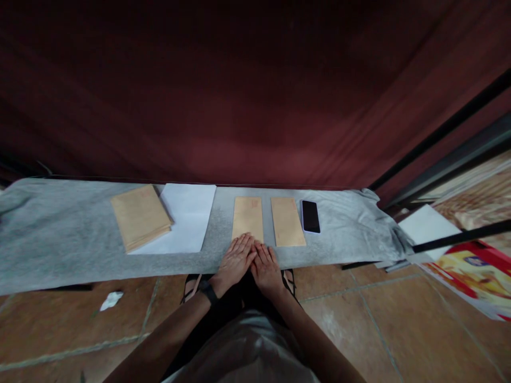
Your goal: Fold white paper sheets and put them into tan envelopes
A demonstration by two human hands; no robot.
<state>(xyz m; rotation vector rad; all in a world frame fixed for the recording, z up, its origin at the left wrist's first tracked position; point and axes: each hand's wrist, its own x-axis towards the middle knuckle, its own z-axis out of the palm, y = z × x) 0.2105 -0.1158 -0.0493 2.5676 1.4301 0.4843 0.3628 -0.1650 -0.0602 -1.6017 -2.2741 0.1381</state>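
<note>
A brown paper envelope (247,218) with a small red print near its top right lies straight in front of me. My left hand (236,259) rests flat on its near end, fingers stretched out. Beside it, my right hand (266,268) lies with its fingers extended at the envelope's lower right corner, the two hands touching. A second brown envelope (288,222) lies just to the right, slightly turned. Farther left, a stack of brown envelopes (141,215) sits partly over white paper sheets (187,218). Neither hand has anything in its grip.
A grey cloth (72,229) covers the narrow bench. At the right, a phone (310,216) lies beside the second envelope. A dark red curtain (239,106) hangs behind. A red and yellow box (475,271) stands at the right, and a crumpled tissue (111,300) lies on the tiled floor.
</note>
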